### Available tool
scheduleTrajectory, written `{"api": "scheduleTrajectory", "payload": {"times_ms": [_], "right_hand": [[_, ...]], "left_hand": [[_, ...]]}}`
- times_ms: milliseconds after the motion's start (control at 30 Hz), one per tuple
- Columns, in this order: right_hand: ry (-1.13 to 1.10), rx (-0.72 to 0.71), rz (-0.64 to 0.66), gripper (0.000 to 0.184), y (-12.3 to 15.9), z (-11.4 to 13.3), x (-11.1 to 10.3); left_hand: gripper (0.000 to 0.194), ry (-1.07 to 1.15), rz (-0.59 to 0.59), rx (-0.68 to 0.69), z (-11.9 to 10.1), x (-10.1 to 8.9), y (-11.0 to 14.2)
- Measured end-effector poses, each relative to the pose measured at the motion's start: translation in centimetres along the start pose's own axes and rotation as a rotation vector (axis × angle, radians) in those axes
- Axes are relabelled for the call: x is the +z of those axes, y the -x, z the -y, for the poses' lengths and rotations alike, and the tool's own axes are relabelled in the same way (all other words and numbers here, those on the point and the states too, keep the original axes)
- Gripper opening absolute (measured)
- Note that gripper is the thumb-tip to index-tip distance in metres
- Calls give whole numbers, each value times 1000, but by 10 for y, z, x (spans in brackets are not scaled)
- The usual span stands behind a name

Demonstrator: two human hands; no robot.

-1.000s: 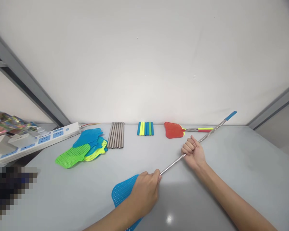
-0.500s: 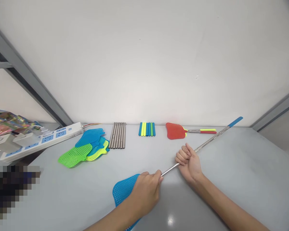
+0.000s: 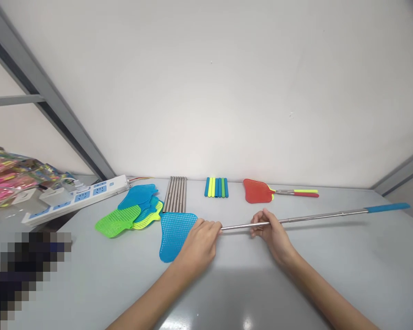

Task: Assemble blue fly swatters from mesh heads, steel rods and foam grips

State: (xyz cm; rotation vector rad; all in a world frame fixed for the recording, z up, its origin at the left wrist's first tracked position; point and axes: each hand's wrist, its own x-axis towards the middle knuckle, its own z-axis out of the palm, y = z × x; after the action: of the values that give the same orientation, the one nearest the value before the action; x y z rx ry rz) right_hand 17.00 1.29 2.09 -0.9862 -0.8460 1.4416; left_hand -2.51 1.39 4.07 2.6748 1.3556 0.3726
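Observation:
A blue fly swatter lies across the grey table, its mesh head (image 3: 174, 234) at the left and a long, extended metal rod (image 3: 309, 217) running right to a blue grip (image 3: 387, 208). My left hand (image 3: 199, 240) grips the rod where it joins the mesh head. My right hand (image 3: 270, 229) is closed around the rod a little to the right of it.
Loose green, yellow and blue swatter heads (image 3: 131, 213) lie at the left. Along the wall are metal rods (image 3: 177, 194), coloured grips (image 3: 216, 187) and finished red and yellow swatters (image 3: 258, 191). A white power strip (image 3: 79, 198) and coloured packets (image 3: 10, 174) sit far left.
The swatter has swung from a diagonal to nearly level, its head moving up and its grip end moving right and down. My right hand slid closer to my left.

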Motion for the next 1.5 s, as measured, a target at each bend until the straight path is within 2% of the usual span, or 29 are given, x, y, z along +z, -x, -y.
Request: {"api": "scheduleTrajectory", "payload": {"times_ms": [100, 267, 333, 667, 1100, 1500], "right_hand": [[63, 47, 72, 42, 1, -1, -2], [115, 235, 342, 50, 5, 2, -4], [128, 262, 398, 50, 6, 3, -4], [95, 210, 501, 50, 8, -4, -4], [118, 151, 542, 54, 11, -12, 7], [170, 97, 559, 58, 17, -17, 11]], "left_hand": [[26, -18, 8, 17, 2, -3, -1], [26, -52, 66, 6, -4, -1, 1], [24, -64, 91, 7, -5, 0, 2], [22, -171, 79, 56, -7, 1, 8], [17, -131, 42, 78, -15, 14, 11], [19, -112, 52, 99, -12, 6, 8]]}}
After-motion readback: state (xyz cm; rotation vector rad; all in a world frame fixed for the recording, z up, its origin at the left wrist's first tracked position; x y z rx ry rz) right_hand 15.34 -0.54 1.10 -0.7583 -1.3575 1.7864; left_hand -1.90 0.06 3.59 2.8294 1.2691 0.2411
